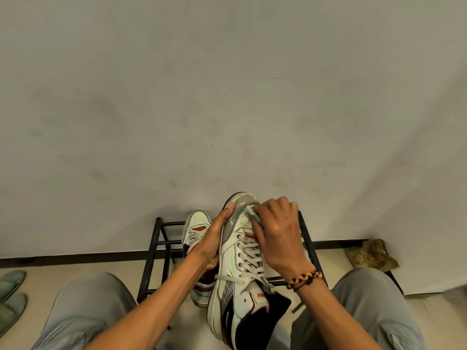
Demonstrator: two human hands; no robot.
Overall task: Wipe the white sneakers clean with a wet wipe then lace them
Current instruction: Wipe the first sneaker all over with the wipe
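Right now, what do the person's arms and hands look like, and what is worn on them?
Both forearms are bare, with no sleeves in view. The left hand wears nothing. The right hand has a braided bracelet at its wrist, in black, yellow and orange-red. No rings or gloves show on the fingers.

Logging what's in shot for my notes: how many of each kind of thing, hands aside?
White sneakers: 2 (held, on rack)
Wet wipe: 1
Black shoe rack: 1
Green slippers: 2
Braided bracelet: 1
Crumpled brown bag: 1
Total: 8
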